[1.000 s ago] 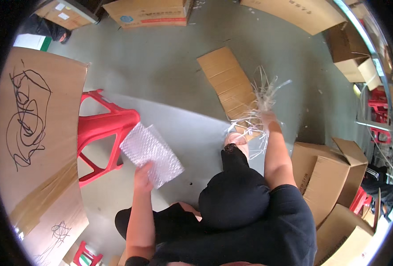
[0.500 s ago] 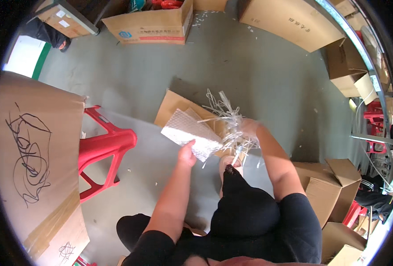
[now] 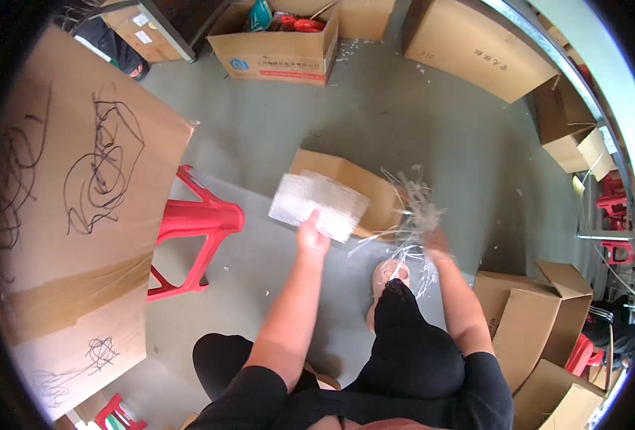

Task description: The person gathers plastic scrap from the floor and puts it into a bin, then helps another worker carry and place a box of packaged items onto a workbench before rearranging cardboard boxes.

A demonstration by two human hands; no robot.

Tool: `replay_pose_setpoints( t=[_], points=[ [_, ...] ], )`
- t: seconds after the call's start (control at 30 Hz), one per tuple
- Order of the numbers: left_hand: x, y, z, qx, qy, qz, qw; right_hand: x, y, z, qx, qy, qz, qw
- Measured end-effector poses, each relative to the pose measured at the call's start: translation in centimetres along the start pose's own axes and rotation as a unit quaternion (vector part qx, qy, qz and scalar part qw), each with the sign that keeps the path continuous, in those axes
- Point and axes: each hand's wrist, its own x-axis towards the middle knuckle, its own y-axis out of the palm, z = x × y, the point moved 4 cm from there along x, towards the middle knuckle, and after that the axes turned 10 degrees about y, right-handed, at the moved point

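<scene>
Clear plastic strands (image 3: 421,218) and bubble-wrap sheet (image 3: 317,205) have drawn apart over the last half second: they overlapped then, and a gap now shows between them.

Hands found apart. Left hand (image 3: 313,235) is clamped on the near edge of the sheet, thumb on top. Right hand (image 3: 437,245), blurred, grips the strands; its finger positions cannot be told.

Sheet lies at 12 o'clock from the left hand and near 10 o'clock from the right, its long axis running from 10 to 4. Left hand is plainly the nearer. Strands stand between 2 and 3 o'clock from the left hand. Brown cardboard strip (image 3: 360,188), aligned much like the sheet, shows partly behind it, its right end meeting the strands in view; whether it rests on the floor or is held, I cannot establish.

Surface: grey floor (image 3: 403,122), small white scraps toward 12 o'clock. Room, from the person: red stool (image 3: 206,217) at 10 o'clock, beside a large scribbled box (image 3: 127,265); open carton with red and teal items (image 3: 278,61) at 11; flapped brown carton (image 3: 529,315) at 3.
</scene>
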Motion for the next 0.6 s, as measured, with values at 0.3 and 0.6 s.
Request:
replay_pose_setpoints(
  t=[0.3,0.6],
  points=[
    [-7.8,-3.8,-17.4,0.155,0.046,0.181,0.970,11.6,-29.2,2.4,0.846,-0.126,-0.161,0.493],
    [-17.1,-16.1,-19.4,0.540,0.225,0.089,0.806,0.3,-21.0,36.8,-0.027,-0.377,-0.062,0.924]
  ],
)
